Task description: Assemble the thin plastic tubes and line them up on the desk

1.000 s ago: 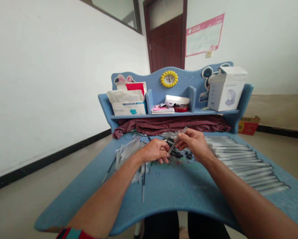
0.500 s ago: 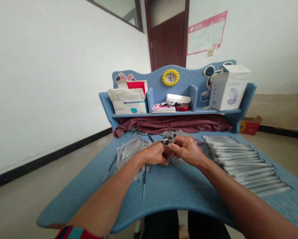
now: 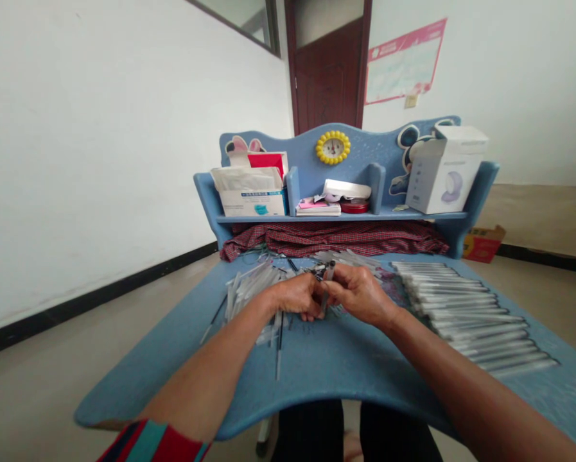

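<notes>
Over the middle of the desk my two hands meet around one pen, which has a translucent barrel and a dark top end and stands tilted. My right hand pinches its upper part between thumb and fingers. Closed at the lower part of the pen is my left hand; its fingers partly hide the tip. Loose translucent pen barrels lie in a heap beside my left hand and forearm. A thin pen refill with a dark section lies nearer the front. Small dark parts behind my hands are hard to make out.
Pens with dark ends lie side by side in a long row on the right of the blue desk. A checked cloth is bunched under the shelf, which bears a mask box, a white carton and a red round tin.
My hands stay together around the pen, which stands slightly more upright and a little further left. The camera view has shifted slightly.
</notes>
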{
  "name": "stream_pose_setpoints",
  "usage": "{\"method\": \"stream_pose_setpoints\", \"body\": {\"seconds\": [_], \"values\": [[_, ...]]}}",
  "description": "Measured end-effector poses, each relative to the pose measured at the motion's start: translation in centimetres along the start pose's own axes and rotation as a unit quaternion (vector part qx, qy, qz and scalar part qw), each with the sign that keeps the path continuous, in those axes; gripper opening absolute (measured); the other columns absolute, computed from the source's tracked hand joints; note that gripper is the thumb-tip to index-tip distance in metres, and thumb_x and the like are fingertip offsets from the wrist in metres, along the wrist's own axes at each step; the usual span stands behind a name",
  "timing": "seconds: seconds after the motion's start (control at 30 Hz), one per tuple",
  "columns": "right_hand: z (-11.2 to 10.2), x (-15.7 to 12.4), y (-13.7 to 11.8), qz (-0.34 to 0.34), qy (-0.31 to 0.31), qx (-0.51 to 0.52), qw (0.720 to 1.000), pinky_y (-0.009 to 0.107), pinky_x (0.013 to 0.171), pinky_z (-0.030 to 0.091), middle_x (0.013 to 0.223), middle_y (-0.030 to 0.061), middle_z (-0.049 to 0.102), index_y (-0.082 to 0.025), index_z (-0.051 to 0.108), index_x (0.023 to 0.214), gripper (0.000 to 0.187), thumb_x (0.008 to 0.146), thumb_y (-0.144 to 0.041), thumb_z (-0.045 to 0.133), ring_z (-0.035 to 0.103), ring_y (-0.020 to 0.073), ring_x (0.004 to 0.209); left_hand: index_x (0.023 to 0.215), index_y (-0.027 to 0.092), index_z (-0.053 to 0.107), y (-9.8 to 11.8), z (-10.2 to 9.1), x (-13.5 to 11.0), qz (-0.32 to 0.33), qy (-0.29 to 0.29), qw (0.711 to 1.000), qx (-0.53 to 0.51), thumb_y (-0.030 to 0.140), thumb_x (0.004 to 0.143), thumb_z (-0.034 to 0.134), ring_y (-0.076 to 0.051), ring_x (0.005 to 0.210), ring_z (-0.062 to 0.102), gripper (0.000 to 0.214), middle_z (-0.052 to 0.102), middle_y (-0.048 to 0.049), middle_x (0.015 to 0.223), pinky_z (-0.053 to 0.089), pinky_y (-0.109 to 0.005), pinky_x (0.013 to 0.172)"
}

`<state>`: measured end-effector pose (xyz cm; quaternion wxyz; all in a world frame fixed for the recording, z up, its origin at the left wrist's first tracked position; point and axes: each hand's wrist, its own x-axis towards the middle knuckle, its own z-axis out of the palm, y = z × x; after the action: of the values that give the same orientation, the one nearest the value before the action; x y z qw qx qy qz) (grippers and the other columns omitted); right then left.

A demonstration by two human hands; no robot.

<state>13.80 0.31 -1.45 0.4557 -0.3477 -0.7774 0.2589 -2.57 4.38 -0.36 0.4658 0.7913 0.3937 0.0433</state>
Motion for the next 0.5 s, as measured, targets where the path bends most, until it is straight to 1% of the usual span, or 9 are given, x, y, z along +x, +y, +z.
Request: {"method": "stream_pose_setpoints", "body": {"seconds": [0.17, 0.3, 0.5], "values": [[0.22, -0.05, -0.32, -0.015, 0.008, -0.048, 0.999, 0.020, 0.053, 0.036, 0.058, -0.0029, 0.058, -0.018, 0.054, 0.067, 0.012, 0.078, -0.017, 0.050, 0.052, 0.0095, 0.054, 0.058, 0.012, 0.059, -0.36, 0.02, 0.07, -0.013, 0.008, 0.999, -0.034, 0.012, 0.058, 0.061, -0.010, 0.042, 0.054, 0.002, 0.056, 0.0028, 0.046, 0.048, -0.021, 0.044], [0.43, 0.06, -0.52, -0.016, 0.011, -0.075, 0.997, 0.020, 0.052, 0.035, 0.056, -0.0030, 0.057, -0.018, 0.053, 0.064, 0.014, 0.078, -0.016, 0.050, 0.051, 0.0090, 0.052, 0.059, 0.012, 0.059, -0.58, 0.03, 0.21, -0.003, 0.016, 0.999, -0.042, 0.012, 0.057, 0.061, -0.010, 0.042, 0.055, 0.003, 0.057, 0.0030, 0.046, 0.048, -0.020, 0.044], [0.57, 0.21, 0.40, 0.008, 0.018, -0.022, 1.000, 0.019, 0.051, 0.038, 0.056, -0.0032, 0.058, -0.018, 0.053, 0.066, 0.012, 0.078, -0.018, 0.050, 0.053, 0.0092, 0.052, 0.060, 0.013, 0.057, -0.53, -0.04, 0.22, -0.001, 0.011, 1.000, -0.015, 0.013, 0.058, 0.061, -0.010, 0.042, 0.054, 0.004, 0.055, 0.0042, 0.045, 0.048, -0.020, 0.045]]}}
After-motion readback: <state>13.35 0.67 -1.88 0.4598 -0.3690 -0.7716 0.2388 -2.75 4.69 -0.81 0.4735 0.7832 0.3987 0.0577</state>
